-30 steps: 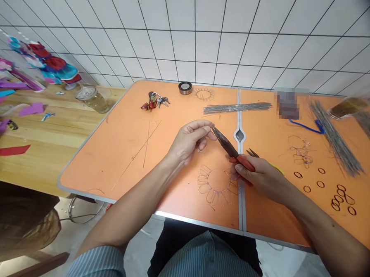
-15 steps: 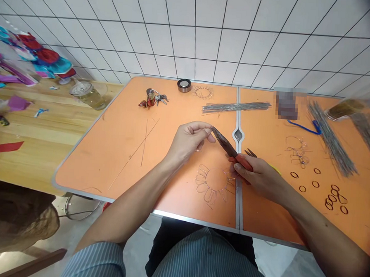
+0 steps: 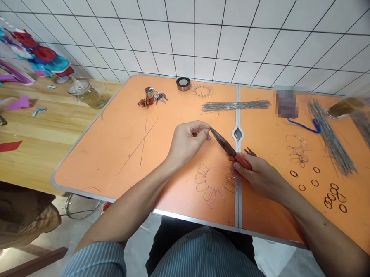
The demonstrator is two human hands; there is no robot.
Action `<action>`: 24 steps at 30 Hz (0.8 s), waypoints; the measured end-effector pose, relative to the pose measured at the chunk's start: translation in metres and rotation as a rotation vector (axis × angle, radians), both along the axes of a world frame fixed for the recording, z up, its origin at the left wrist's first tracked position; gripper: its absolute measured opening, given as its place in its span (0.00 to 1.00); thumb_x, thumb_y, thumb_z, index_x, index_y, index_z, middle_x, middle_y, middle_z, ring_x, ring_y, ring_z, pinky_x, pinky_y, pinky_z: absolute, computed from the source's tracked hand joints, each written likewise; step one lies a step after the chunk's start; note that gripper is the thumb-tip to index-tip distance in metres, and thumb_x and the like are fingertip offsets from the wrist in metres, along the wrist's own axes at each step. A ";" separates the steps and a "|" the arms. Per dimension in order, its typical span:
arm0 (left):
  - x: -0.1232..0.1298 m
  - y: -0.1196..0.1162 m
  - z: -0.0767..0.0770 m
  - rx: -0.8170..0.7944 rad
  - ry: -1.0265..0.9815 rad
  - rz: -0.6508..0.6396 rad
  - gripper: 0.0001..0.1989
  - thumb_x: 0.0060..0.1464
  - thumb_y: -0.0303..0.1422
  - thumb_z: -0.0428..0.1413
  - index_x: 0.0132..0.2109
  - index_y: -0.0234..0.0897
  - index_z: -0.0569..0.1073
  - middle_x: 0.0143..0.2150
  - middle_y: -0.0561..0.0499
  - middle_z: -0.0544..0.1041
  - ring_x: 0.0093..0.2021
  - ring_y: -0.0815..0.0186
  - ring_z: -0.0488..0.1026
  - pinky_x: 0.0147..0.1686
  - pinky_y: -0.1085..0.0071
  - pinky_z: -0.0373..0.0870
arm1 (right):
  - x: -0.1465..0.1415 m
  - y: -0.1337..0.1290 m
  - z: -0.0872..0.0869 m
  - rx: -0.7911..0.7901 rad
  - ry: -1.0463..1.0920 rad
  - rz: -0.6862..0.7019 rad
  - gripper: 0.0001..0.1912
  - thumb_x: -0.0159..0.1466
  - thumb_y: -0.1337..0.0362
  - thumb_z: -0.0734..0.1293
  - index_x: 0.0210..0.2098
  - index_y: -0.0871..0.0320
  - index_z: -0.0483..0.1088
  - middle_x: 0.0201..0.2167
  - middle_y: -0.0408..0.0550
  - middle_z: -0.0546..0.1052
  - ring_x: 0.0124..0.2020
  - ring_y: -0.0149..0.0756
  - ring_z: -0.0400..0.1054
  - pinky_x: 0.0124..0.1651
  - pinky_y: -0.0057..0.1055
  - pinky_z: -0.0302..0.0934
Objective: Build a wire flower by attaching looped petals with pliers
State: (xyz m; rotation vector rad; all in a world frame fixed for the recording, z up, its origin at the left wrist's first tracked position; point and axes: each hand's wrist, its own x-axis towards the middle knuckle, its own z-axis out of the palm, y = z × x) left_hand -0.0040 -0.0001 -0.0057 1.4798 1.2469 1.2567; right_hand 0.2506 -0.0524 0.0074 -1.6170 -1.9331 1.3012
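My right hand (image 3: 259, 173) grips the red handles of a pair of long-nose pliers (image 3: 224, 144), whose dark jaws point up and left. At the jaw tips my left hand (image 3: 187, 140) is closed in a pinch between thumb and index finger. What it pinches is too small to make out, though a thin wire seems likely there. Just below the pliers a flower-shaped wire ring (image 3: 206, 183) with several loops lies on the orange table (image 3: 169, 199). Beside my right hand a second dark-tipped tool (image 3: 250, 152) shows partly, the rest hidden under the hand.
Along the back are keys (image 3: 156, 96), a tape roll (image 3: 183, 84), another wire ring (image 3: 202, 90) and a bundle of wires (image 3: 236, 105). On the right lie more wires (image 3: 332, 138), a blue cord (image 3: 303, 126) and several small dark rings (image 3: 330, 198). Two loose wires (image 3: 143, 142) cross on the left.
Both hands and the pliers stay nearly in place, with the left fingers still at the jaw tips. The whole view has shifted very slightly.
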 end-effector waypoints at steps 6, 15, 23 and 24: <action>0.001 -0.003 -0.004 0.021 0.078 0.072 0.08 0.64 0.33 0.62 0.43 0.40 0.87 0.36 0.48 0.88 0.33 0.64 0.80 0.37 0.69 0.70 | -0.003 0.000 0.002 -0.032 0.024 -0.013 0.15 0.71 0.48 0.66 0.36 0.52 0.72 0.34 0.46 0.77 0.37 0.42 0.72 0.40 0.37 0.66; 0.004 -0.007 0.000 0.010 0.128 0.126 0.04 0.62 0.33 0.65 0.40 0.45 0.87 0.35 0.49 0.87 0.36 0.59 0.80 0.33 0.69 0.66 | -0.003 -0.001 0.001 -0.008 0.005 -0.004 0.16 0.71 0.48 0.66 0.34 0.51 0.69 0.35 0.47 0.78 0.38 0.42 0.72 0.40 0.37 0.65; 0.005 -0.009 -0.001 0.003 0.158 0.151 0.06 0.60 0.30 0.64 0.40 0.45 0.87 0.35 0.49 0.87 0.36 0.60 0.79 0.35 0.69 0.68 | -0.004 -0.001 -0.002 -0.063 0.069 0.002 0.14 0.72 0.49 0.66 0.39 0.52 0.71 0.33 0.44 0.75 0.35 0.40 0.70 0.40 0.38 0.64; 0.005 -0.009 -0.001 0.000 0.147 0.147 0.06 0.60 0.30 0.64 0.40 0.45 0.86 0.35 0.49 0.87 0.36 0.60 0.79 0.34 0.69 0.68 | -0.004 -0.001 -0.003 -0.066 0.073 0.000 0.14 0.72 0.49 0.66 0.39 0.52 0.71 0.32 0.43 0.74 0.34 0.39 0.69 0.40 0.38 0.63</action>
